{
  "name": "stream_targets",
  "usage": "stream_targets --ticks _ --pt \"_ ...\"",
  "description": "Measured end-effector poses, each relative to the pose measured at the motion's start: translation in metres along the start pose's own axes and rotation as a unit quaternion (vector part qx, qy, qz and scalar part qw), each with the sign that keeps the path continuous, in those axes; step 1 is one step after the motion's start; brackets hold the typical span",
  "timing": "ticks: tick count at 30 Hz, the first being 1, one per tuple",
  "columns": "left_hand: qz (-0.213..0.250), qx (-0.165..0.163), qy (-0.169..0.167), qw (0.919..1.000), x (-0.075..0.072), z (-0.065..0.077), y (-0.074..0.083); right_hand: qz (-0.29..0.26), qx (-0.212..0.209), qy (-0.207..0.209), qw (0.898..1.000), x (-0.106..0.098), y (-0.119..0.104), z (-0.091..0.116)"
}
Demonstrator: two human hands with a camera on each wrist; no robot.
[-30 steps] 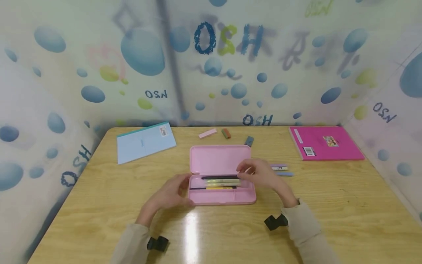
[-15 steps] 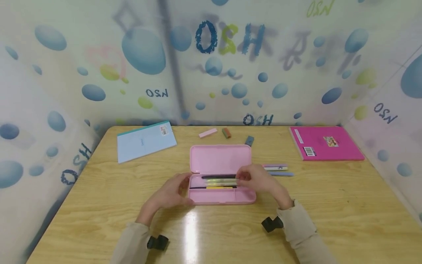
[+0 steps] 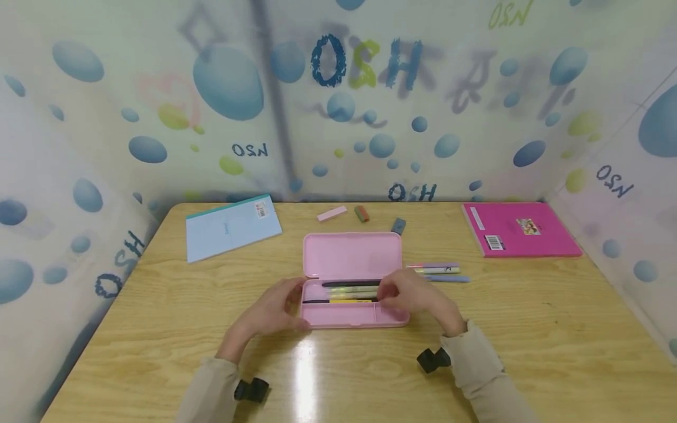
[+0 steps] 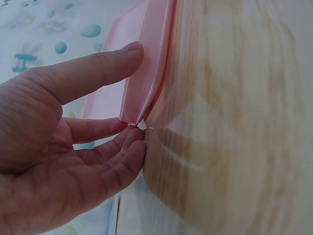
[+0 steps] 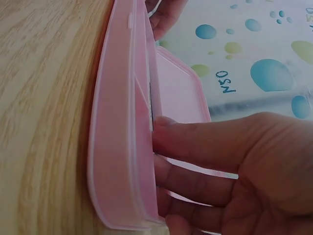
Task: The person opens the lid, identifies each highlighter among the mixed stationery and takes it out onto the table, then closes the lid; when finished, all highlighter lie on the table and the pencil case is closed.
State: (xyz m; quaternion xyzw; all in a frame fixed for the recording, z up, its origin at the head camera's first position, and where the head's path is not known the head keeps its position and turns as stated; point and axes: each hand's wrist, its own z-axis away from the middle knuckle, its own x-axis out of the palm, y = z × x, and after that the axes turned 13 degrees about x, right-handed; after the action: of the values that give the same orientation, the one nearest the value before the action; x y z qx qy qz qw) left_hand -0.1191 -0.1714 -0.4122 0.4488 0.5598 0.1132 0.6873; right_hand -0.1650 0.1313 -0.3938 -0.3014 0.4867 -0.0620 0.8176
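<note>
Lying open at the middle of the head view, the pink pencil case (image 3: 338,316) has smooth, glossy walls, rounded corners and thin raised dividers, its flat lid (image 3: 352,255) tipped back. Inside, lengthwise, rest a slim black pen (image 3: 346,284), pale translucent pens (image 3: 350,292) and a yellow-and-black pencil (image 3: 350,301).

The left hand (image 3: 272,308) holds the case's left end, thumb against the near wall and fingertips at the hinge corner. The right hand (image 3: 415,292) reaches into the right end with bent fingers; whether they pinch anything cannot be told, since the hand hides its own fingertips and the right ends of the pens.

Just right of this hand, a purple-and-white pair of markers (image 3: 441,268) and a blue pen (image 3: 449,279) lie on the table (image 3: 529,341), the blue pen's left end covered by the hand. Behind the lid are a matte pink bar (image 3: 332,214), a green-and-orange block (image 3: 362,214) and a grey-blue block (image 3: 399,225), the last close to the lid's corner. A pale blue notebook (image 3: 233,229) sits at centre left, a glossy magenta book (image 3: 522,230) at centre right. The table shows streaky wood grain; bubble-printed sheeting (image 3: 338,153) fills the upper frame.
</note>
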Motion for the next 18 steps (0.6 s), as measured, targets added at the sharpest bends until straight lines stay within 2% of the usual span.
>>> stream_targets --ticks 6,14,18 --pt "0.002 0.005 -0.001 1.0 -0.001 0.0 0.0 -0.001 0.016 0.009 1.0 0.001 -0.002 -0.001" --pt "0.001 0.008 -0.001 1.0 -0.001 0.001 -0.001 0.014 0.032 0.072 0.997 0.007 -0.009 -0.002" --pt "-0.001 0.004 0.0 1.0 0.0 0.002 -0.001 0.025 0.047 0.079 0.995 0.009 -0.012 -0.002"
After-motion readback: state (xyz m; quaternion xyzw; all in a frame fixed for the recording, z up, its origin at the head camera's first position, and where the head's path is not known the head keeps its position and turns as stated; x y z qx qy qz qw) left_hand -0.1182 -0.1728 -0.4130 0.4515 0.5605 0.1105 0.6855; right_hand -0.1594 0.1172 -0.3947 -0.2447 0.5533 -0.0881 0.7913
